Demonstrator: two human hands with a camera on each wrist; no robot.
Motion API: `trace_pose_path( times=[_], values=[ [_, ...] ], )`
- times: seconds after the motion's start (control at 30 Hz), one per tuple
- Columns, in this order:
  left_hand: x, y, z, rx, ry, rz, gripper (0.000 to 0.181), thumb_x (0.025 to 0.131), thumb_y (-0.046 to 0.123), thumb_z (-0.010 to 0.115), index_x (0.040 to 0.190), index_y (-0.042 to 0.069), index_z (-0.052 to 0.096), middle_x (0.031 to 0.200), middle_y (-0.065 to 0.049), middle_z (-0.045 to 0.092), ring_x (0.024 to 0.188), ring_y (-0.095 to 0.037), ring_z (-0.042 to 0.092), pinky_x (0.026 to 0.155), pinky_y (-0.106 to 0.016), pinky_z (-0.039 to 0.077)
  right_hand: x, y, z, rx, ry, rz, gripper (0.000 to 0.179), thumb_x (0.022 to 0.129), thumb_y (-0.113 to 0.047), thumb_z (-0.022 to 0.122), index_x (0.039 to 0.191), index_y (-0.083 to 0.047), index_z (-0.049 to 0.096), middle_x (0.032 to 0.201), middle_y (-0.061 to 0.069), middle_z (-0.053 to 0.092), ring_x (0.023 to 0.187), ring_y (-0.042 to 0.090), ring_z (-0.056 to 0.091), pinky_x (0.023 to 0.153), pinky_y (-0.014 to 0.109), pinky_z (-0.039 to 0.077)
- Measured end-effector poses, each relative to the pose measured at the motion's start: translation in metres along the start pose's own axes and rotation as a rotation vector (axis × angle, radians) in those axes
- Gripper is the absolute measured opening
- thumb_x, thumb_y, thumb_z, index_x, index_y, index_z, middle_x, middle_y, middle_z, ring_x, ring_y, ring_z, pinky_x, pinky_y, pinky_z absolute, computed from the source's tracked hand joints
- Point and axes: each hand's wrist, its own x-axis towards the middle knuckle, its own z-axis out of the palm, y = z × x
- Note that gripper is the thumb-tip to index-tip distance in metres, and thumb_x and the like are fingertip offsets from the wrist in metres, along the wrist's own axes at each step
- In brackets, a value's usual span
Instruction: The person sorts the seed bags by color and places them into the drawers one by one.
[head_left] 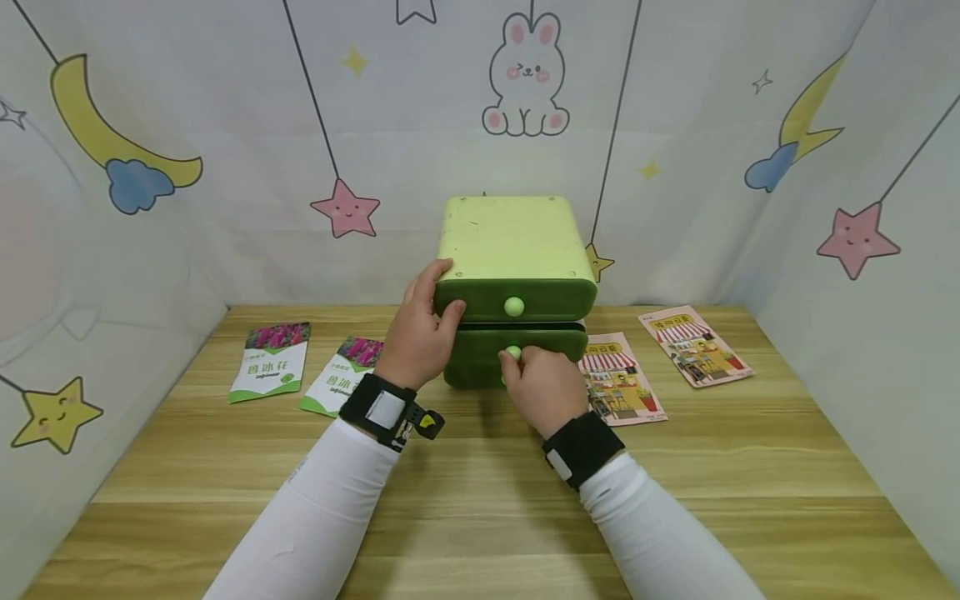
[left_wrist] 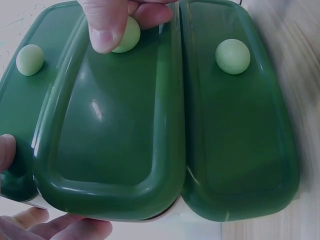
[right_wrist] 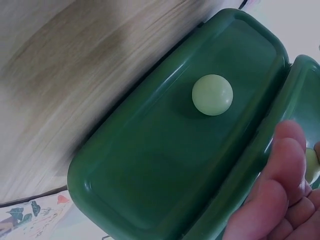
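A small drawer cabinet with a pale yellow-green body and dark green drawer fronts stands at the back of the table. My left hand holds its upper left corner, thumb on the top drawer front and fingers along the side. My right hand pinches the round pale green knob of the middle drawer. In the left wrist view that drawer stands slightly forward of the others. Below it, the bottom drawer sits with its knob untouched.
Two white seed packets with pink flowers, an outer packet and an inner packet partly behind my left hand, lie left. Two pink illustrated packets, a near one and a far one, lie right. A patterned curtain hangs behind.
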Motion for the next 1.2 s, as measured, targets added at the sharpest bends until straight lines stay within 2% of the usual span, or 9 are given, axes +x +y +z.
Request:
trace_pose_path(
  times=[0.43, 0.9, 1.2],
  values=[
    [-0.0005, -0.0006, 0.0001, -0.003, -0.003, -0.006, 0.052, 0.098, 0.031, 0.048, 0.145, 0.032, 0.027, 0.142, -0.008, 0.034, 0.097, -0.016, 0.05, 0.079, -0.043, 0.049, -0.002, 0.0008, 0.0007, -0.002, 0.005, -0.009, 0.047, 0.096, -0.039, 0.047, 0.054, -0.018, 0.047, 0.045, -0.002, 0.043, 0.036, 0.013, 0.039, 0.034, 0.032, 0.032],
    [-0.0005, -0.0018, -0.0004, 0.003, -0.006, -0.003, 0.052, 0.098, 0.032, 0.048, 0.145, 0.033, 0.026, 0.143, -0.008, 0.034, 0.089, -0.016, 0.051, 0.072, -0.041, 0.05, -0.0051, 0.0009, 0.0, 0.01, 0.033, -0.024, 0.048, 0.097, -0.039, 0.047, 0.054, -0.018, 0.046, 0.044, -0.002, 0.042, 0.035, 0.013, 0.037, 0.033, 0.032, 0.03],
    [0.0001, -0.002, -0.0007, -0.011, -0.011, -0.007, 0.052, 0.098, 0.032, 0.048, 0.145, 0.033, 0.026, 0.141, -0.009, 0.035, 0.094, -0.016, 0.05, 0.076, -0.043, 0.05, -0.0093, -0.0016, -0.0021, 0.025, 0.02, -0.01, 0.049, 0.096, -0.04, 0.047, 0.053, -0.018, 0.046, 0.043, -0.002, 0.04, 0.035, 0.012, 0.036, 0.033, 0.031, 0.029]
  ],
)
